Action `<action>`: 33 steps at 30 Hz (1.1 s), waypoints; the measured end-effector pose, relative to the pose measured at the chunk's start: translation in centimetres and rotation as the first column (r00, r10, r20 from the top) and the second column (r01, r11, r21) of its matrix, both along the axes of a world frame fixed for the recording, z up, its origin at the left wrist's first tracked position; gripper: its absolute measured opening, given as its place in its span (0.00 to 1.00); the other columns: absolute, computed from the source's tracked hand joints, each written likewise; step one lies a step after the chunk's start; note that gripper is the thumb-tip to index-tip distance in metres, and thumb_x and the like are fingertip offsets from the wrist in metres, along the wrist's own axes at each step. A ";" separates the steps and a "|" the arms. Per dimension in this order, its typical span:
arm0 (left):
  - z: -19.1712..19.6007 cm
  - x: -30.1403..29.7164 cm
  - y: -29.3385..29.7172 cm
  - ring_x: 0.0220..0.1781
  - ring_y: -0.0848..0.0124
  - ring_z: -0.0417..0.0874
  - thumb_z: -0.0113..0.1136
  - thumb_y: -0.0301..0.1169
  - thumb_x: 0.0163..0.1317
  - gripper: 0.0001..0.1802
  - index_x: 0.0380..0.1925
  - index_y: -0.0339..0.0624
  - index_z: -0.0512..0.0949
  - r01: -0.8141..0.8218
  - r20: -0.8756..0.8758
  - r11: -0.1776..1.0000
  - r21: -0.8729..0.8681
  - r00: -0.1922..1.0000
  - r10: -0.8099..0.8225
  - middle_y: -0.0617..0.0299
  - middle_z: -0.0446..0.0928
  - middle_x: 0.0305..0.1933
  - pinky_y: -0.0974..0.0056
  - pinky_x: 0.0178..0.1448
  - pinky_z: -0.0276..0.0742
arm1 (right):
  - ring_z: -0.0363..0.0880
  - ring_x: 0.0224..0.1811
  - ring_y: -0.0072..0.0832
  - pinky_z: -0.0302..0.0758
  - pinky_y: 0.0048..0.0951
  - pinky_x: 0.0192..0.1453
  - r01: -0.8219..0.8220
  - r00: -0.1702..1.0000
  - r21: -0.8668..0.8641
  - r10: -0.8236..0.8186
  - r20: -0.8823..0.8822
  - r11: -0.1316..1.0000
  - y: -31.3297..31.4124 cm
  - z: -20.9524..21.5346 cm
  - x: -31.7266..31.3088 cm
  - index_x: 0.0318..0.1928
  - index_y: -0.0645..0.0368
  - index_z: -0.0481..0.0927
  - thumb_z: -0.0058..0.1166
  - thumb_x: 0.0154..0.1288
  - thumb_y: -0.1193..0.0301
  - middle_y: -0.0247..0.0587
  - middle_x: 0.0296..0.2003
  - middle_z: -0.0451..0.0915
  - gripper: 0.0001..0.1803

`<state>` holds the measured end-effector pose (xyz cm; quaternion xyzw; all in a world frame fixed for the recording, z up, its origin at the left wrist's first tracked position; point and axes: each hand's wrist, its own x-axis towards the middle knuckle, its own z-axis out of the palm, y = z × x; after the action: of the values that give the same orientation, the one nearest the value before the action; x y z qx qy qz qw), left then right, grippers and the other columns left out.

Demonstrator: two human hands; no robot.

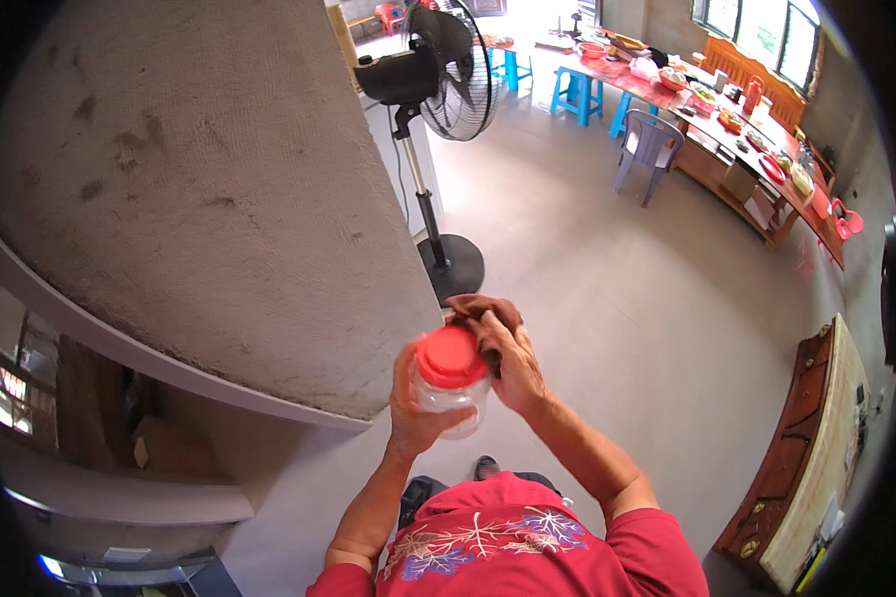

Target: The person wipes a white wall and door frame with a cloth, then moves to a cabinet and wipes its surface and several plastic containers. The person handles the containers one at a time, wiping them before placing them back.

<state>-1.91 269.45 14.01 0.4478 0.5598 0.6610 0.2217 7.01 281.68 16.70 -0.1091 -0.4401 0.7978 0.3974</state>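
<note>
A clear plastic jar [456, 403] with a red screw lid [449, 356] is held upright in front of me. My left hand [413, 408] wraps around the jar's body from the left. My right hand [508, 363] presses a brown cloth [483, 308] against the far right side of the jar, next to the lid. The jar looks empty, though its far side is hidden by the hands.
A large grey concrete wall or counter [199, 199] fills the left. A black standing fan [448, 90] stands ahead on the tiled floor [607, 328]. A long table [727, 129] with dishes, blue stools and a grey chair [652, 144] lies at the far right. A wooden bench [816, 448] is at right.
</note>
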 end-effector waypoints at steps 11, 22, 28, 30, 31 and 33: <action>-1.9 -0.2 0.1 0.61 0.62 0.69 0.73 0.23 0.39 0.53 0.64 0.43 0.50 -0.255 0.106 0.967 0.025 0.962 0.251 0.53 0.64 0.60 0.59 0.62 0.69 | 0.65 0.33 0.17 0.66 0.20 0.34 -0.060 0.979 0.384 -0.020 0.202 0.921 -2.9 0.1 -0.5 0.55 0.59 0.62 0.41 0.69 0.57 0.32 0.37 0.64 0.22; -0.7 0.6 -1.5 0.64 0.64 0.65 0.78 0.32 0.33 0.58 0.65 0.48 0.52 -0.145 0.509 0.977 0.157 0.860 0.046 0.59 0.62 0.62 0.55 0.65 0.65 | 0.72 0.53 0.34 0.66 0.32 0.58 0.011 0.968 0.644 -0.170 0.185 0.765 -1.1 -3.9 -0.9 0.59 0.59 0.66 0.33 0.71 0.50 0.47 0.50 0.73 0.29; 1.4 -0.6 -0.9 0.63 0.61 0.63 0.79 0.43 0.32 0.61 0.66 0.46 0.50 -0.343 0.362 0.916 0.206 0.897 0.254 0.58 0.58 0.62 0.53 0.65 0.63 | 0.69 0.55 0.24 0.73 0.25 0.47 -0.244 0.967 -0.142 0.252 0.036 0.959 -5.2 -3.9 0.0 0.64 0.52 0.60 0.39 0.67 0.48 0.34 0.55 0.68 0.31; 0.4 -0.6 -0.1 0.64 0.61 0.61 0.78 0.44 0.32 0.62 0.65 0.44 0.49 -0.390 0.255 0.886 0.252 0.910 0.328 0.57 0.55 0.63 0.53 0.66 0.62 | 0.68 0.58 0.27 0.72 0.31 0.52 -0.297 0.954 -0.369 0.258 -0.152 0.881 -5.4 -3.9 -0.7 0.64 0.52 0.60 0.42 0.66 0.51 0.33 0.57 0.67 0.30; -0.4 -0.9 -0.5 0.65 0.62 0.59 0.78 0.45 0.34 0.61 0.65 0.40 0.49 -0.410 0.026 0.879 0.242 0.909 0.417 0.55 0.52 0.64 0.53 0.67 0.59 | 0.67 0.59 0.29 0.71 0.34 0.56 -0.346 0.938 -0.456 0.292 -0.188 0.820 -5.2 -4.3 -1.0 0.64 0.51 0.60 0.43 0.66 0.52 0.32 0.58 0.67 0.30; -1.1 -0.6 -1.2 0.64 0.62 0.59 0.77 0.44 0.36 0.61 0.65 0.39 0.48 -0.375 -0.015 0.890 0.261 0.920 0.392 0.55 0.52 0.64 0.53 0.67 0.58 | 0.63 0.64 0.32 0.64 0.43 0.65 -0.404 0.915 -0.525 0.320 -0.248 0.749 -5.0 -5.1 -1.8 0.64 0.50 0.59 0.46 0.63 0.58 0.34 0.62 0.64 0.30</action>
<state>-2.52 268.27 12.88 0.3751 0.5556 0.7420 0.0090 5.19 276.69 11.64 -0.0773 -0.1669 0.9592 0.2147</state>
